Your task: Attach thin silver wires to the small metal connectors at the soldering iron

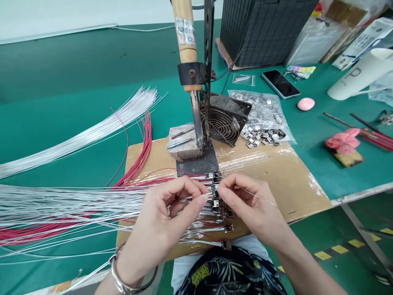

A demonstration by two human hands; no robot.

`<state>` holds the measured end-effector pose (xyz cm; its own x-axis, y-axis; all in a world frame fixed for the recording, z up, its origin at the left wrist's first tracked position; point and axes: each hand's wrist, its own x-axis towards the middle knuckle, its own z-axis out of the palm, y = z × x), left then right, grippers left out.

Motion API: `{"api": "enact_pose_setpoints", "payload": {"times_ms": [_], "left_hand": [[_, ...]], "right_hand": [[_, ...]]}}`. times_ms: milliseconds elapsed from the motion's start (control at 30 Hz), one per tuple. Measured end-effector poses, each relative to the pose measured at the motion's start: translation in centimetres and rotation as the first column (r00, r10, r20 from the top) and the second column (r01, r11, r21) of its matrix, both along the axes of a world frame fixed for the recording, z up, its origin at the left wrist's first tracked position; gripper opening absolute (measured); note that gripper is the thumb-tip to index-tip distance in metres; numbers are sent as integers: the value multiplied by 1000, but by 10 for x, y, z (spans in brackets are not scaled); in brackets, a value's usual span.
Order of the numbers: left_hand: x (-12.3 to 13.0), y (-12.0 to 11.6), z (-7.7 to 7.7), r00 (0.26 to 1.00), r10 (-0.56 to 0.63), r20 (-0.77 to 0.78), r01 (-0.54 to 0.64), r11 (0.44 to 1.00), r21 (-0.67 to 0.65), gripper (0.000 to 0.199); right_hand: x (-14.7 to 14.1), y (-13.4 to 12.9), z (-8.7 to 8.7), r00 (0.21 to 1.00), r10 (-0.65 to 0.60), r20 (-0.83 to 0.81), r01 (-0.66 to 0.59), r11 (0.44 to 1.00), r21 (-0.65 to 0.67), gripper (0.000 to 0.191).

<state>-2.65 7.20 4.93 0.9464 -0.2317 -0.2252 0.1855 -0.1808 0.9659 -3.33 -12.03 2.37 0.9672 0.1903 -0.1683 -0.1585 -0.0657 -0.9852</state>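
My left hand [159, 221] and my right hand [248, 200] meet over a row of small metal connectors [226, 245] lying on a cardboard sheet [276, 180]. Each connector ends a bundle of thin white and red wires. The left fingertips pinch a wire beside the connectors, though the fingers partly hide it. My right fingers hold a thin silver-white wire [256, 196] close to a connector [215, 194]. Long white wires [61, 203] and red wires [144, 151] fan out to the left. A silver bangle [121, 282] circles my left wrist.
A wood-handled soldering iron [187, 45] stands in a metal stand [208, 49] above a stone block [184, 143], beside a caged fan [221, 123]. A plastic bag of metal parts [260, 110], a phone [280, 84] and a pink sponge [306, 104] lie on the green mat [92, 61].
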Motion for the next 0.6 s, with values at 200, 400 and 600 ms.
{"api": "enact_pose_setpoints", "payload": {"times_ms": [200,400,600], "left_hand": [[2,-8,-2,997,68,21,-67,997,-38,21],[2,-10,-7,995,90,41,-89,996,-26,21],[3,-12,-10,992,115,55,-113,993,-30,19]], "right_hand": [[0,1,-1,1000,1,-21,-1,1000,25,24],[2,3,-3,1000,-5,-25,6,999,32,23],[5,4,-4,999,-17,-39,19,998,55,25]]}}
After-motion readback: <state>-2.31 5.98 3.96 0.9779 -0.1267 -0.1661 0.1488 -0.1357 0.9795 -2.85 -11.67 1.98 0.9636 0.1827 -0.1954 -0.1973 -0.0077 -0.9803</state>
